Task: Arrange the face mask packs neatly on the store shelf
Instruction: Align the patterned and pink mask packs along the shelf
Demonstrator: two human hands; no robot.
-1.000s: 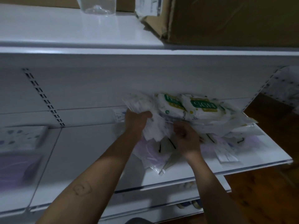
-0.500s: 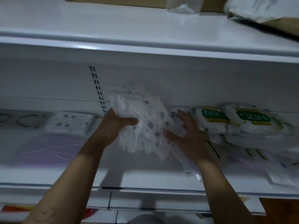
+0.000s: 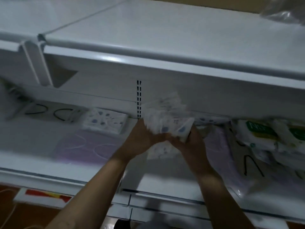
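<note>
Over the front lip of the store shelf (image 3: 79, 175), I am gripping a bundle of face mask packs (image 3: 166, 116) from below. The left hand (image 3: 140, 141) is curling round its left side and the right hand (image 3: 189, 142) is clasping its lower right corner, the two hands nearly touching beneath it. The bundle is hanging just above the shelf, between the laid-out purple packs (image 3: 89, 146) and the loose heap (image 3: 267, 138) on the right. I am judging the splay to be the risk: the slick wrappers are fanning apart at the top, and any slackening of grip could be sending them sliding onto the purple packs or off the lip. Farther back, the squared printed stack (image 3: 105, 120) is lying near the back panel, where a careless set-down could be knocking it askew.
</note>
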